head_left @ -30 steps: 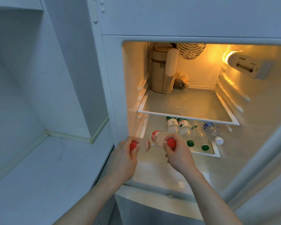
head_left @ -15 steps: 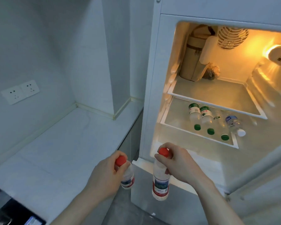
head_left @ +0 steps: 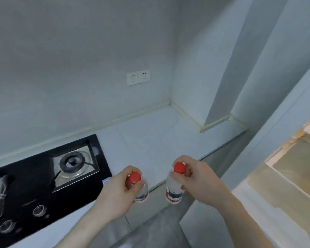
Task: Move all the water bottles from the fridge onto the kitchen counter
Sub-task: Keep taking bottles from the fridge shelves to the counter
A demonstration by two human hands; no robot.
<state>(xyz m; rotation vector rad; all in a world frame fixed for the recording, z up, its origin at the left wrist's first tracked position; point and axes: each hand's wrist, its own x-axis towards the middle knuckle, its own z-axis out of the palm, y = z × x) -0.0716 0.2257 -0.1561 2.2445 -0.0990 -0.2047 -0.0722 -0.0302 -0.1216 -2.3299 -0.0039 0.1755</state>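
Note:
My left hand [head_left: 118, 193] grips a small water bottle [head_left: 141, 191] by its neck, under a red cap. My right hand [head_left: 200, 179] holds a second red-capped water bottle [head_left: 174, 191] the same way. Both bottles hang upright in the air at the front edge of the white kitchen counter [head_left: 159, 136]. Only the lit left edge of the open fridge [head_left: 293, 158] shows at the right. The bottles left inside it are out of sight.
A black gas hob [head_left: 48, 176] with a burner and knobs is set into the counter at the left. A double wall socket [head_left: 138, 77] sits above the counter. A wall pillar [head_left: 222, 77] juts out at the counter's back right corner.
My view has swung left from the fridge to the counter. Both hands have carried their bottles left with it, from in front of the fridge to the counter's front edge.

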